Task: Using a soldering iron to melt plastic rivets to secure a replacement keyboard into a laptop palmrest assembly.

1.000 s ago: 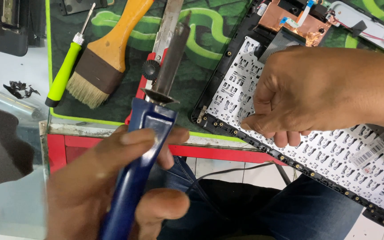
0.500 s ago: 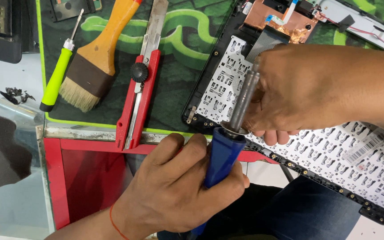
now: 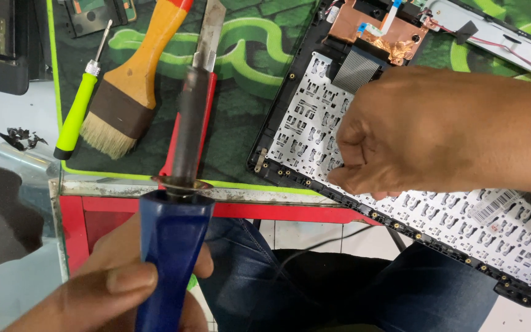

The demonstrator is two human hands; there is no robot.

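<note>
Left hand (image 3: 112, 286) at 7 o'clock grips blue-handled soldering iron (image 3: 176, 233), barrel over red utility knife (image 3: 198, 80). Right hand (image 3: 413, 132) at 3 o'clock, fingers curled, presses upturned laptop keyboard (image 3: 401, 197). Risk: hot barrel drifting could scorch green mat (image 3: 247, 74) or fingers.

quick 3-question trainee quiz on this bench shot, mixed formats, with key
1. True or false: the left hand holds a blue-handled soldering iron.
2. The right hand rests on: A) the paintbrush B) the underside of the laptop keyboard C) the green screwdriver
3. Fill in: the red utility knife lies on the ____ mat.

Key: 1 true; 2 B; 3 green
</note>
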